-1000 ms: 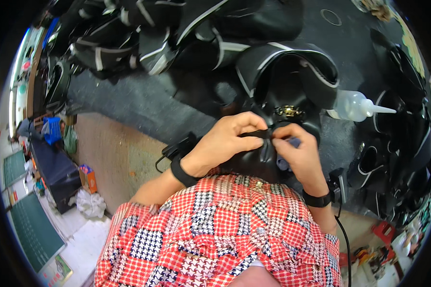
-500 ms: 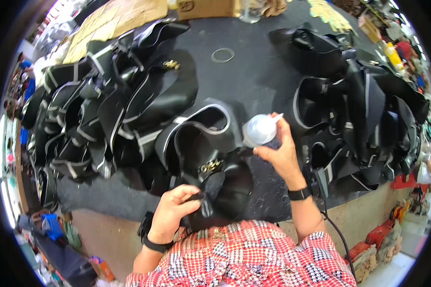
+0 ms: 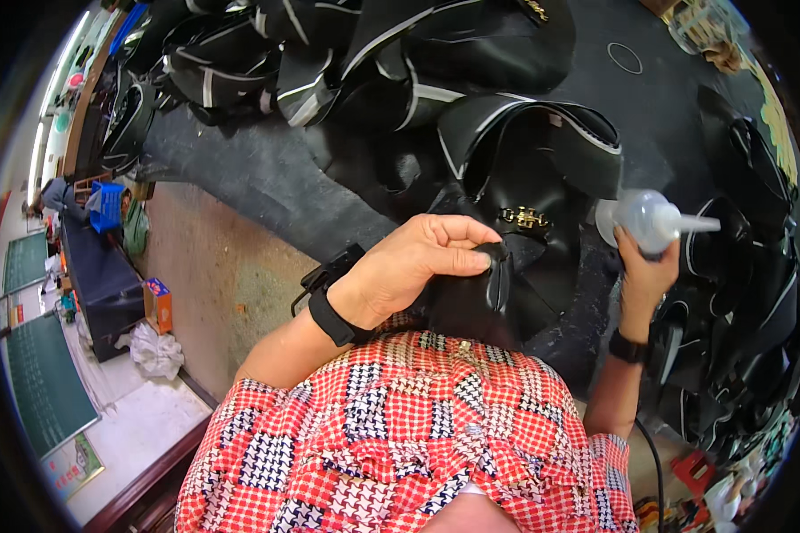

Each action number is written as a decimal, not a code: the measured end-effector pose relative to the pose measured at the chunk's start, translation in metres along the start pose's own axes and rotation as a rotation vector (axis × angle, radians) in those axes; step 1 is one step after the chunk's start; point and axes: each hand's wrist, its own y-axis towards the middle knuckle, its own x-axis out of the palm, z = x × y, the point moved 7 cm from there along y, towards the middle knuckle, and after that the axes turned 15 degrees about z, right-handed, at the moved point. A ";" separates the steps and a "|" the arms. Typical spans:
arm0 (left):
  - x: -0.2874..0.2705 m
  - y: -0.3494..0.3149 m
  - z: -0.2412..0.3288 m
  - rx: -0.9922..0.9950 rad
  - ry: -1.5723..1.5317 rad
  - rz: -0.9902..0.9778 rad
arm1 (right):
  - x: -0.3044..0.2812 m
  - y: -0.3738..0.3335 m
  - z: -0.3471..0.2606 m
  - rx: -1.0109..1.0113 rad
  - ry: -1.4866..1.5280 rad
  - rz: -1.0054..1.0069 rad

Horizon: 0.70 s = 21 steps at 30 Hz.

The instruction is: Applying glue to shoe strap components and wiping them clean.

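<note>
My left hand (image 3: 400, 271) pinches the near edge of a black leather shoe upper (image 3: 547, 293) between thumb and fingers, close to my shirt front. The piece has a gold chain-like buckle (image 3: 524, 217) and a curved, pale-edged collar that stands up on its far side. To the right of it, my right hand (image 3: 646, 275) is wrapped around a translucent squeeze bottle (image 3: 644, 218). The bottle is tilted, with its white nozzle pointing right, away from the upper. Part of my grip is hidden behind the bottle.
Many more black uppers (image 3: 231, 75) with pale edge strips are heaped at the far left of the dark table (image 3: 240, 169). Another heap of black uppers (image 3: 729, 258) lies at the right. A thin ring (image 3: 625, 58) and a clear jar (image 3: 693, 25) are toward the far right.
The view has swung left and down, so the table contents appear farther up and right. My left hand keeps its pinch on the upper; the bottle's nozzle now points more directly right.
</note>
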 end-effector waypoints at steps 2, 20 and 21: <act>-0.007 -0.003 -0.002 -0.063 -0.064 0.027 | -0.017 -0.009 -0.025 -0.204 -0.186 -0.013; 0.022 -0.026 0.005 -0.164 0.059 -0.190 | -0.005 -0.039 -0.134 -1.219 -0.565 -0.103; 0.022 -0.028 0.005 -0.155 0.063 -0.196 | -0.006 -0.040 -0.134 -1.218 -0.565 -0.100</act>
